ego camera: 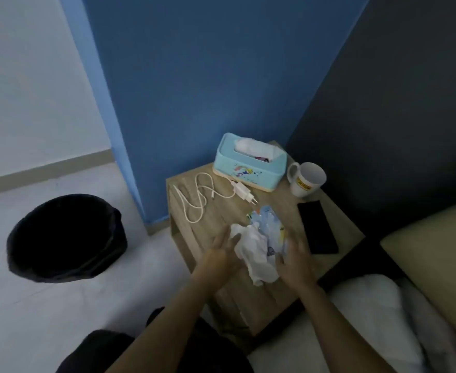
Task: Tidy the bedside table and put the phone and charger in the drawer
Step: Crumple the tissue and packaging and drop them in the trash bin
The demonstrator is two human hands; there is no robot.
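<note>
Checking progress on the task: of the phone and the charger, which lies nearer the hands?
The phone, dark and flat, just beyond the right hand. The white charger lies farther back by the tissue box.

Head view looks steeply down, near above the wooden bedside table.
</note>
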